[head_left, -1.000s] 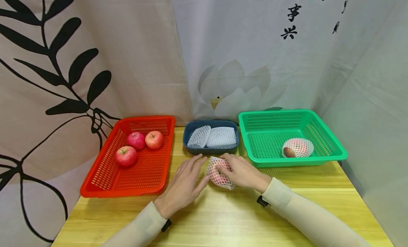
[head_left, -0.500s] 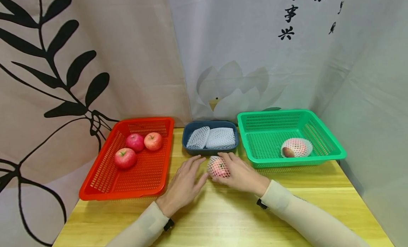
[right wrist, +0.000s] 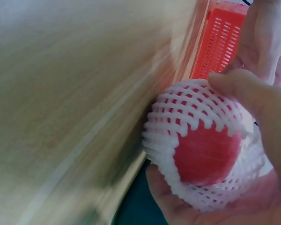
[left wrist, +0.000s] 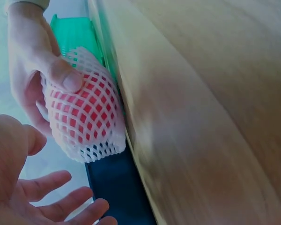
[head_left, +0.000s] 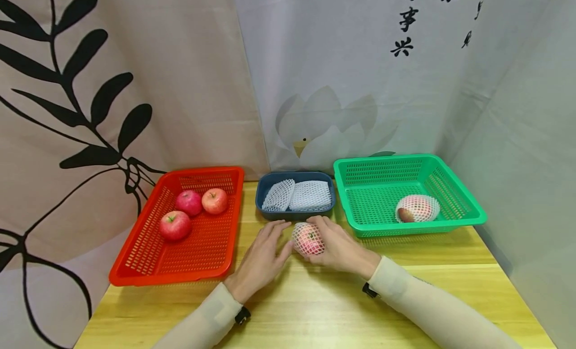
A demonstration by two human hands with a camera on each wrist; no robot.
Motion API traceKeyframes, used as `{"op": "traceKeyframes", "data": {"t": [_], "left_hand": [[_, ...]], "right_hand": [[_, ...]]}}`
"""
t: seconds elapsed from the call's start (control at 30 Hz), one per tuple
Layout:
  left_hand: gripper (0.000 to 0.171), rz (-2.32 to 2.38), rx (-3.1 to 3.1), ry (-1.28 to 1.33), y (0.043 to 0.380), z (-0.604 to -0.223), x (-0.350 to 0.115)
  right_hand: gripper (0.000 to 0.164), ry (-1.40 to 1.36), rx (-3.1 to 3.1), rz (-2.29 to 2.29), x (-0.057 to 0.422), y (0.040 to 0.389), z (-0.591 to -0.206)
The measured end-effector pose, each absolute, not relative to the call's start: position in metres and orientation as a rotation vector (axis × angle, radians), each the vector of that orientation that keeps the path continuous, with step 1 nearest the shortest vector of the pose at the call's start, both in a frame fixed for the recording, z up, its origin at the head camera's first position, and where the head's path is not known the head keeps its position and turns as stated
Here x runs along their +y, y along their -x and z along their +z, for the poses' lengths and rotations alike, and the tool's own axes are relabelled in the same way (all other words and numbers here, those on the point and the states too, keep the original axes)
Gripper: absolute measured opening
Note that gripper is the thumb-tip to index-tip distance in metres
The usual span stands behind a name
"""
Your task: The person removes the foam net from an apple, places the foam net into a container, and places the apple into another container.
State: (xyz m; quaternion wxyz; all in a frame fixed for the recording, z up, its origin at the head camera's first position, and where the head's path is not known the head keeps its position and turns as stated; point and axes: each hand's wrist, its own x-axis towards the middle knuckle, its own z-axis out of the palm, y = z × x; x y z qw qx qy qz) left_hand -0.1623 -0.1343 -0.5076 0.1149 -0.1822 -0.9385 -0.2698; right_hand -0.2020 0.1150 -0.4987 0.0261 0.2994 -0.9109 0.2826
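Observation:
At the middle of the table, my right hand point(head_left: 339, 249) grips a red apple point(head_left: 308, 240) in a white foam net point(left wrist: 86, 119). The thumb lies on the near side of the net in the left wrist view, with the fingers curled round the far side. One end of the net gapes in the right wrist view, baring a patch of red apple skin point(right wrist: 208, 154). My left hand point(head_left: 261, 261) is held just left of the apple, fingers spread and loosely bent. Its palm and fingers point(left wrist: 86, 206) face the net and hold nothing.
A red basket point(head_left: 202, 274) with several apples stands on the left. Behind the hands sits a dark blue tray point(head_left: 294, 216) holding folded foam nets point(head_left: 310, 195). The green basket point(head_left: 373, 189) on the right contains one netted apple point(head_left: 418, 209).
My right hand has turned the netted apple, and its thumb has shifted from the top of the net to the near side. The left hand has barely moved.

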Motion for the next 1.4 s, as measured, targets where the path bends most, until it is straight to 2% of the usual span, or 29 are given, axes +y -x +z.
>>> {"op": "traceKeyframes", "data": {"t": [0.17,0.43,0.53,1.03,1.4], "left_hand": [[0.051,-0.85,-2.749,0.503,0.163,-0.505,-0.136],[0.029,-0.86,-2.644,0.561,0.165,-0.503,-0.138],[0.026,-0.913,-2.567,0.605,0.164,-0.501,-0.136],[0.041,-1.129,-2.424,0.746,0.161,-0.498,-0.133],[0.053,-1.133,-2.37,0.819,0.156,-0.499,-0.131]], "right_hand": [[0.091,-0.932,-2.774,0.936,0.118,0.201,-0.496],[0.087,-0.99,-2.696,0.963,0.124,0.197,-0.482],[0.087,-1.036,-2.665,0.961,0.126,0.196,-0.479],[0.086,-1.191,-2.577,0.982,0.133,0.188,-0.473],[0.099,-1.161,-2.65,1.045,0.132,0.185,-0.472]]}}
